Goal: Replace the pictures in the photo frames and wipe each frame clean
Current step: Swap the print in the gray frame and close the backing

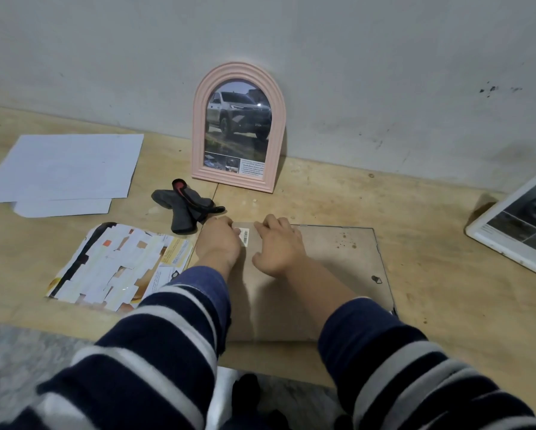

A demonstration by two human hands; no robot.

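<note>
Both hands at far edge of frame backing board (307,274), lying face-down on table (415,243) w/ barcode sticker (245,236) between them. Left hand (218,243) & right hand (279,246) fingers curled over edge, prob. prying it off. Next: lift evenly, swap pic.

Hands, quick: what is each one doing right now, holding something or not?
Left hand: fingers curled at the top edge of the frame backing board; grip cannot be told.
Right hand: the same.
</note>
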